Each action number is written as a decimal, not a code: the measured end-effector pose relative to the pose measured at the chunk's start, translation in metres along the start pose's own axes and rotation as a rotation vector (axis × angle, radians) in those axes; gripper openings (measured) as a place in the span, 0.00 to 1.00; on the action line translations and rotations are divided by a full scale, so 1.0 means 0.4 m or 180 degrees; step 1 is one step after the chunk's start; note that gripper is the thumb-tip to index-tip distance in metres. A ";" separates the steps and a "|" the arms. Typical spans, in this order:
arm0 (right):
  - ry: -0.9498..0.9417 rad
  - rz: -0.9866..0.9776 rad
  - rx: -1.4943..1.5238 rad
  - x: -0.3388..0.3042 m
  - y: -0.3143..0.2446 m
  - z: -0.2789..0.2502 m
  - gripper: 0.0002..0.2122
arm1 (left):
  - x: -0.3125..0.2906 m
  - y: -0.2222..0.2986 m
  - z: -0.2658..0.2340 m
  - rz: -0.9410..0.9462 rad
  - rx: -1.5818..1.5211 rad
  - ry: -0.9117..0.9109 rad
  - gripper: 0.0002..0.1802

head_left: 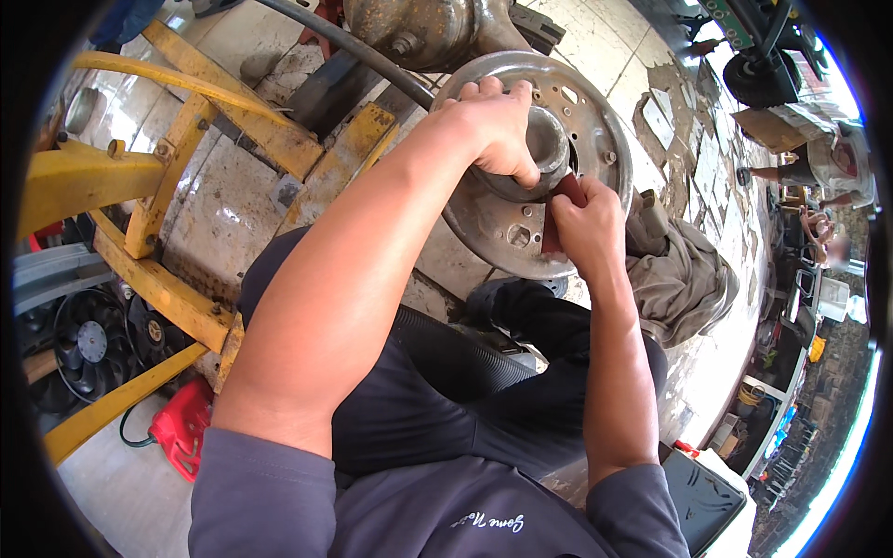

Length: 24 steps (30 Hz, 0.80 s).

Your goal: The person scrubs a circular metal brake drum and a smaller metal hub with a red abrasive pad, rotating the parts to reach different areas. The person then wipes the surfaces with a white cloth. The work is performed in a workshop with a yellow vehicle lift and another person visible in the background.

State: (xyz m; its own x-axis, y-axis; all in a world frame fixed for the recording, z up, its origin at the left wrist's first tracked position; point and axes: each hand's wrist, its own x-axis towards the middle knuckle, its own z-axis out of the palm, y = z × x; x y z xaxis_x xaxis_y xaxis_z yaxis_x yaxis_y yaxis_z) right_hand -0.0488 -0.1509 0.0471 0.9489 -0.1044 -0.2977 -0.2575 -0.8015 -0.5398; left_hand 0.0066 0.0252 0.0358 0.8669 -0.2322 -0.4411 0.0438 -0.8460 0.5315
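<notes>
Left hand: from where I stand, the left hand (493, 126) lies over the hub (551, 149) in the upper middle of the frame; its fingers are spread and bent across the upper left, thumb set apart on the lower front; how hard they grip, I cannot tell.
Right hand: the right hand (591, 221), just right of upper middle, has its fingers closed on a dark red sheet (553, 232); the sheet reaches up beside the hub's lower right edge.
Wheel part: the hub stands at the middle of a round metal plate (488, 232), worn and pierced with holes.
Upper edge: a rusty casing (395, 33) sits behind the plate; a dark bar (358, 45) slants down towards the plate.
Left side: a yellow metal stand (177, 288); black fans (91, 341) at lower left; a red container (183, 423) near them.
Right side: a crumpled drab cloth (684, 279) just beside the plate; a dark case (705, 502) at lower right.
</notes>
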 end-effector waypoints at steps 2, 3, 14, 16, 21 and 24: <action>0.0188 -0.0171 -0.0167 0.005 0.025 0.015 0.12 | 0.002 -0.002 0.003 0.0003 0.0011 0.0022 0.70; 0.0284 -0.0259 -0.0252 0.004 0.031 0.018 0.12 | 0.002 -0.003 0.004 0.0006 -0.0001 0.0035 0.70; 0.0306 -0.0132 0.0062 0.018 0.052 0.031 0.13 | 0.000 -0.001 0.003 -0.0013 -0.0019 0.0071 0.66; 0.0360 -0.0149 0.0178 0.019 0.056 0.037 0.13 | 0.004 -0.003 0.008 0.0011 -0.0003 0.0113 0.67; 0.0287 -0.0428 0.0368 0.016 0.093 0.037 0.11 | 0.004 -0.010 0.004 0.0080 -0.0039 0.0057 0.70; 0.0376 -0.0369 0.0817 0.016 0.119 0.053 0.11 | 0.006 -0.012 0.006 0.0101 0.0008 0.0089 0.70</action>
State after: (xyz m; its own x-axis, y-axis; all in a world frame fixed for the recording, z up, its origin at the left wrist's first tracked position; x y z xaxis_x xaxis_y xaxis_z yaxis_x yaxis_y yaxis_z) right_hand -0.0589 -0.1774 0.0028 0.9855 -0.1008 -0.1368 -0.1695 -0.6386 -0.7506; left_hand 0.0074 0.0275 0.0302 0.8814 -0.2453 -0.4036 0.0150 -0.8396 0.5430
